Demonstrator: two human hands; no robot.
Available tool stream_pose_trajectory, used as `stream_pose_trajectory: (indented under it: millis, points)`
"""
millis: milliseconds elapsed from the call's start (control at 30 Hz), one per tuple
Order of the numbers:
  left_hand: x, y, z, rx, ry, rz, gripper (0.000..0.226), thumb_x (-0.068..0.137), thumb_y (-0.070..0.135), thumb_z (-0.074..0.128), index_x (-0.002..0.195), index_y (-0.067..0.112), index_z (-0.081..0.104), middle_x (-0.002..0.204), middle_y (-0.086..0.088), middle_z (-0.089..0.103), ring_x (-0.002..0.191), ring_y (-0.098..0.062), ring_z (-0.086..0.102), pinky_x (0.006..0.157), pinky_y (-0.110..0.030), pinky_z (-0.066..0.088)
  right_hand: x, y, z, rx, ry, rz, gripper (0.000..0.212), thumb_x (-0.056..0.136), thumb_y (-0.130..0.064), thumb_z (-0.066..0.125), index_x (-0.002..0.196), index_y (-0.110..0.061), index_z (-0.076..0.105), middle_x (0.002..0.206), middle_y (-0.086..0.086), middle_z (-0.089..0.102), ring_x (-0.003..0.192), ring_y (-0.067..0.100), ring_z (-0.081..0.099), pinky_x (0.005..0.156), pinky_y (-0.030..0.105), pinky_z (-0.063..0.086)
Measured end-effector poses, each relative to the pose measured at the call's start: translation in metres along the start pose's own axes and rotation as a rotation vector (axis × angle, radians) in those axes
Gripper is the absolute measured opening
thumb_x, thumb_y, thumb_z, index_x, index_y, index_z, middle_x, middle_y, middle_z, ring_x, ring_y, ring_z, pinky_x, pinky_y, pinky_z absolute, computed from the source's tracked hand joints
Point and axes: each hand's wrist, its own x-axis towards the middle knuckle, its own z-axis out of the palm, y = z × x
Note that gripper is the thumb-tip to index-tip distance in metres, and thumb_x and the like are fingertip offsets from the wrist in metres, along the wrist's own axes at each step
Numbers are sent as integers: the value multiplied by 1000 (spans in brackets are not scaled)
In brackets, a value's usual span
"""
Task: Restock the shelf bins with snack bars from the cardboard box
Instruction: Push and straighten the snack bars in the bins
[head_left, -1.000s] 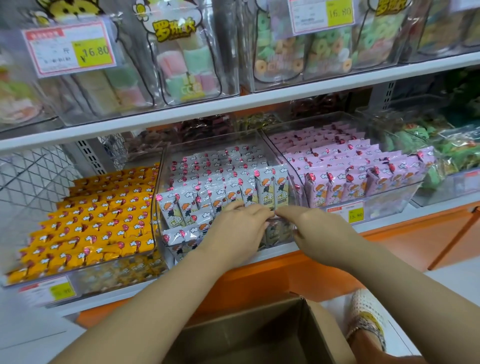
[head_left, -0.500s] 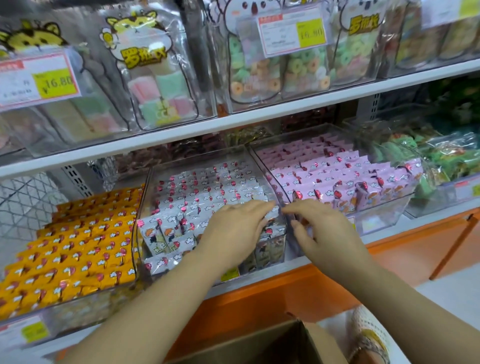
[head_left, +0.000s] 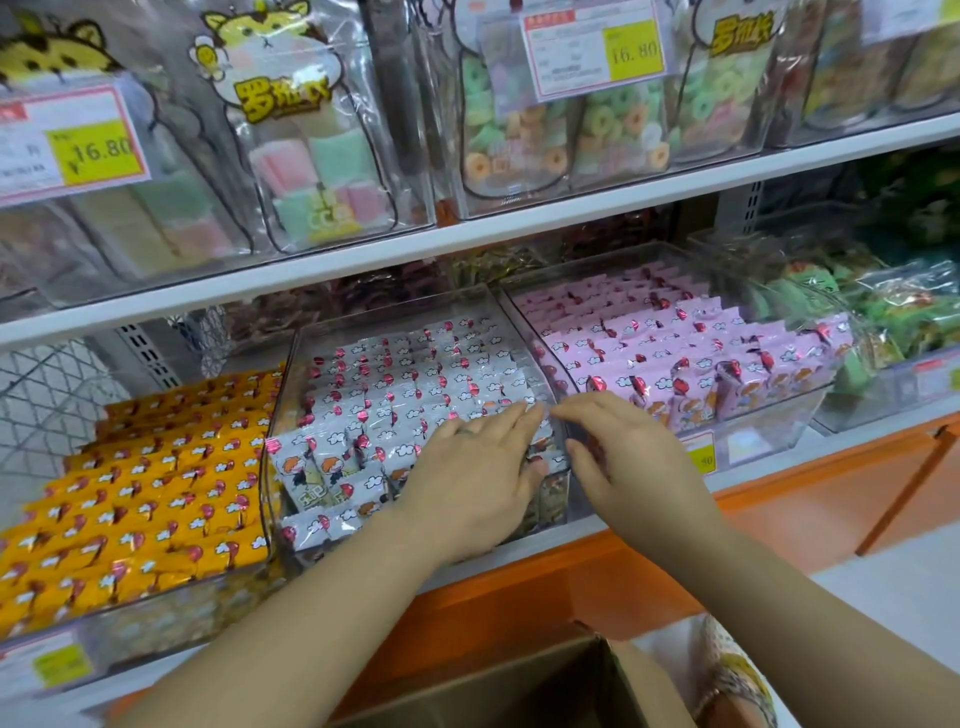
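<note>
A: Head view. Which step?

B: Levelling the front row, I'd say. Left hand (head_left: 467, 483) lies flat, fingers straight, on the white snack bars (head_left: 405, 384) in the middle bin (head_left: 278, 467). Right hand (head_left: 628, 467) is just beside it at the bin's front corner, fingers loosely spread, gripping nothing I can see.

A: Box?

B: Cardboard box (head_left: 519, 691) is below both wrists, inside too dark to tell. The next move probably calls for reaching down for more bars.

A: Text?

B: Price tag (head_left: 592, 52) above the right hand reads 16.80 — second tag (head_left: 98, 150), up-left of the left hand, the same. Candy bag (head_left: 291, 145) has yellow Chinese lettering.
</note>
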Motion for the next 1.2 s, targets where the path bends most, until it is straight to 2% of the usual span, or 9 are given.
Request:
stream_pose_trajectory:
  millis: [100, 200, 300, 367, 500, 667, 933, 1067, 1200]
  points:
    - [16, -13, -28, -256, -132, -3, 49, 103, 36, 29, 150, 27, 23, 155, 4, 29, 136, -18, 35, 103, -26, 28, 3, -4, 3, 2, -4, 6, 37, 90, -7, 55, 126, -16, 60, 129, 1, 58, 115, 21, 56, 92, 39, 49]
    - [38, -37, -51, -489, -5, -126, 37, 102, 21, 40, 138, 21, 48, 142, 4, 48, 126, -12, 47, 94, -18, 32, 5, -4, 7, -15, -26, 32, 37, 93, -9, 52, 129, -15, 57, 136, 1, 54, 125, 21, 49, 99, 39, 43]
    - [57, -47, -47, -473, -24, -150, 27, 98, 21, 52, 121, 19, 64, 125, 4, 62, 105, -10, 57, 87, -20, 38, 10, -6, 12, -69, 55, -64, 36, 84, -5, 56, 118, -11, 65, 122, 6, 64, 110, 27, 61, 81, 43, 56]
    - [66, -45, -36, -445, -114, -121, 23, 94, 25, 58, 114, 19, 68, 101, 8, 68, 81, -5, 59, 73, -18, 44, 12, -5, 15, -181, 99, -153, 38, 71, -3, 68, 109, -11, 70, 108, 5, 70, 93, 25, 67, 67, 36, 58]
    - [72, -42, -26, -444, -73, -140, 15, 92, 23, 60, 102, 18, 71, 67, 16, 53, 47, 1, 43, 42, -11, 30, 15, 1, 18, -281, 28, -220, 57, 53, 0, 84, 106, -13, 71, 99, -2, 72, 83, 21, 66, 61, 28, 56]
    - [79, -37, -28, -363, -77, -171, 5, 89, 19, 65, 87, 15, 68, 75, 9, 58, 75, -13, 54, 67, -23, 44, 18, 5, 20, -279, -13, -209, 59, 45, 3, 85, 100, -16, 72, 93, -5, 71, 77, 19, 64, 51, 29, 55]
    - [54, -31, -22, -369, 114, -146, 11, 89, 15, 63, 80, 22, 64, 79, 9, 59, 79, -12, 58, 77, -24, 48, 17, -3, 15, -253, -7, -184, 63, 49, -1, 85, 107, -22, 69, 88, -11, 69, 72, 13, 61, 51, 22, 50]
    - [50, -31, -16, -350, 175, -148, 23, 88, 13, 61, 74, 31, 55, 85, 6, 64, 82, -15, 60, 73, -24, 47, 16, -1, 15, -236, -13, -188, 64, 53, 2, 81, 110, -24, 66, 86, -11, 67, 71, 14, 57, 55, 18, 38]
    - [60, -30, -11, -273, 151, -141, 19, 87, 14, 58, 78, 30, 54, 91, 6, 66, 87, -18, 61, 66, -26, 42, 19, 0, 24, -411, -46, -219, 59, 41, -6, 87, 96, -22, 73, 90, -6, 73, 67, 19, 62, 50, 30, 48]
